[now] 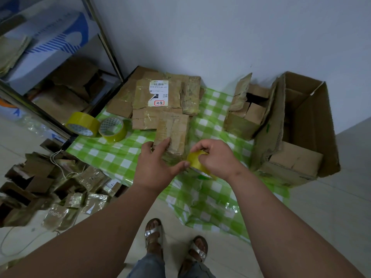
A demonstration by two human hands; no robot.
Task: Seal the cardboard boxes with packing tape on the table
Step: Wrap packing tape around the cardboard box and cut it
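Observation:
A small brown cardboard box (173,133), glossy with old tape, stands on the green-checked tablecloth (120,157). My left hand (156,165) grips its near left side, thumb stretched toward the tape. My right hand (216,157) holds a yellow tape roll (195,160) against the box's near right corner, fingers curled over the roll.
Two more yellow tape rolls (83,124) (113,129) lie at the table's left edge. Flattened cartons (158,95) are stacked at the back. An open small box (247,111) and a big open carton (301,129) stand right. Metal shelving (60,77) and a heap of boxes (50,187) are on the left.

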